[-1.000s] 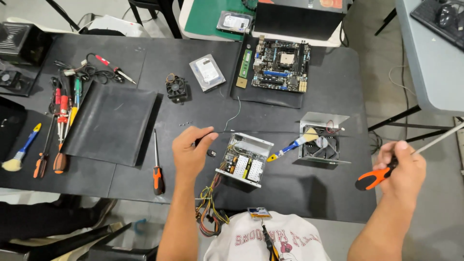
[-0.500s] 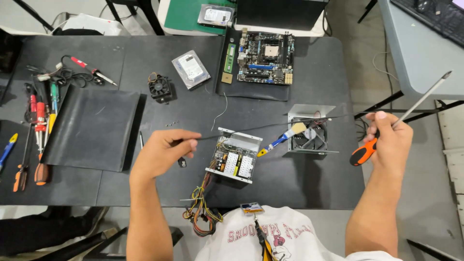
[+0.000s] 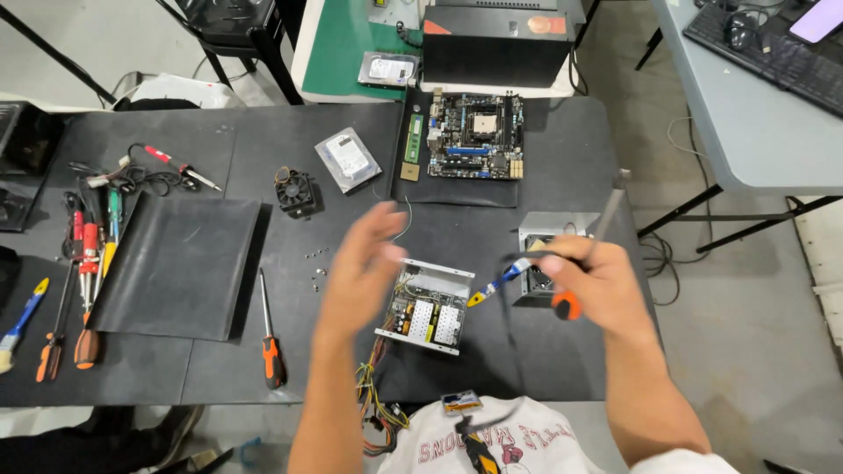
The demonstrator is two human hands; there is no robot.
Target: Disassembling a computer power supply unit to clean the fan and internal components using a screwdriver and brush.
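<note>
The right hand (image 3: 597,285) is closed round the orange-and-black handle of a long screwdriver (image 3: 587,254), whose thin metal shaft slants up and to the right over the dark bench (image 3: 527,351). The left hand (image 3: 364,263) is blurred, fingers loosely spread and holding nothing, hovering just to the left of the opened power supply unit with its bare circuit board and silver metal frame (image 3: 426,307). That unit sits near the front edge of the bench, between the two hands, with a bundle of yellow, red and black wires (image 3: 373,412) trailing off the edge toward the person. A small brush with a blue and yellow handle (image 3: 492,285) lies just right of the unit, pointing at a grey metal cover with a round fan (image 3: 544,254) partly hidden behind the right hand.

Further left a second screwdriver with an orange and black handle (image 3: 270,338) lies alone beside a flat black rectangular mat (image 3: 180,263). A few tiny screws (image 3: 316,268) are scattered between them. Toward the back sit a green motherboard (image 3: 474,136), a silver hard drive (image 3: 349,160) and a small black cooling fan (image 3: 294,189)
</note>
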